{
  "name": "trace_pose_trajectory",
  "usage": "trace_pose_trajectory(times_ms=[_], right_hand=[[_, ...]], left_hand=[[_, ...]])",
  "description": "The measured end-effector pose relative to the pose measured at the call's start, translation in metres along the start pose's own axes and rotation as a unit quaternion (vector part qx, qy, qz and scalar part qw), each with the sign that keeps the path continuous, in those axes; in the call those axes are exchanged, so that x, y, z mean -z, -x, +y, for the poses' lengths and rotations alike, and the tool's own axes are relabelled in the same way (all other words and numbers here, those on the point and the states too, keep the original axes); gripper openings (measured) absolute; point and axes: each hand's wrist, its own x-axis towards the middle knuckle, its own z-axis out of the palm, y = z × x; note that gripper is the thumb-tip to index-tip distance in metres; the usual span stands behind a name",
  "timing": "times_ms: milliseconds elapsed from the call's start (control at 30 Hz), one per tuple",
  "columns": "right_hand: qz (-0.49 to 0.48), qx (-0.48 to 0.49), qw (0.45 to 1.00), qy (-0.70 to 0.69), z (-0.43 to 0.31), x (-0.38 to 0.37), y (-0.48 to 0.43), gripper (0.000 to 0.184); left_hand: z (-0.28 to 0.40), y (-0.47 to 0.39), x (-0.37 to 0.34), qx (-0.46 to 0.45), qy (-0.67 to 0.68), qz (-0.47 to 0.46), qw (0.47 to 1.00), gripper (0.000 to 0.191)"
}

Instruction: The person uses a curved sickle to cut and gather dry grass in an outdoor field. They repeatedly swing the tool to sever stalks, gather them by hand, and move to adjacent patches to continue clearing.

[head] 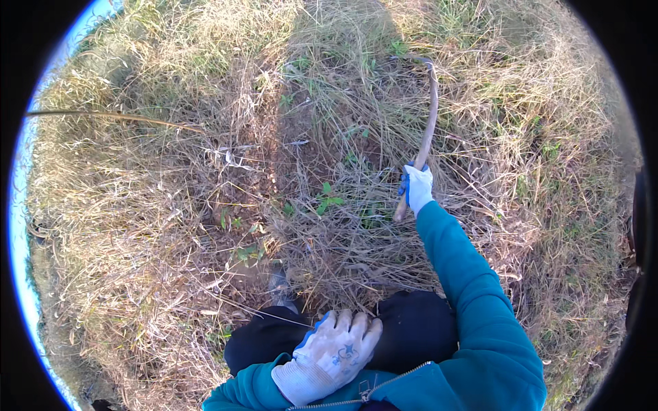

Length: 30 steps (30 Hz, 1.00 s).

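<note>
My right hand (pixel 417 186), in a white and blue work glove, is closed around the curved wooden handle of a sickle (pixel 431 113). The handle's butt sticks out below the fist. The tool's thin metal head lies at the far end, pointing left and partly lost among the grass (pixel 354 97). My left hand (pixel 336 354), in a matching glove with a printed mark, rests back upward by my knees, close to the jacket front. Its fingers are slightly spread; the palm is hidden, and no held object shows.
Dry grass (pixel 144 216) surrounds me, with small green plants (pixel 328 199) before my knees. A long dry stalk (pixel 128 117) reaches in from the left. My dark-clad knees (pixel 419 321) are bent at the bottom. Brown soil (pixel 303 123) shows between the stems.
</note>
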Motion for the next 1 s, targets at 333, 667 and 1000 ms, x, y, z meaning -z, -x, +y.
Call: trace_pose_trajectory(times_ms=[333,667,1000], right_hand=[[-0.082,-0.145,0.979,0.116,0.055,-0.057,0.022,0.017],[-0.008,-0.021,0.983,0.184,-0.014,0.022,0.051,0.02],[0.01,0.161,0.725,0.67,-0.014,-0.071,-0.048,0.031]], left_hand=[[0.004,-0.007,0.001,-0.005,-0.011,0.019,1.0,0.046],[0.0,-0.006,0.001,-0.004,0.014,-0.011,1.0,0.047],[-0.003,-0.015,0.001,0.0,0.034,0.0,0.999,0.05]])
